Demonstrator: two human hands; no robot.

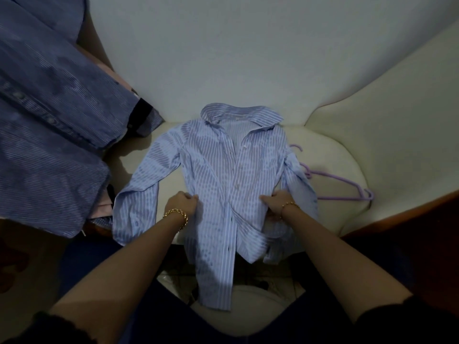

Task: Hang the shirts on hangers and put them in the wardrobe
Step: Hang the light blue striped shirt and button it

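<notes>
The left hand [182, 200] and right hand [274, 200] (each with a gold bracelet) grip the sides of a light blue striped shirt [218, 175] spread front-up on a cream armchair [387, 135], purple hangers [342, 187] beside it.

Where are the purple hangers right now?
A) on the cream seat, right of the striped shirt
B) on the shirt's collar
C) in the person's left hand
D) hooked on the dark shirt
A: the purple hangers lie on the cream seat, just beside the sleeve of the light striped shirt.
</notes>
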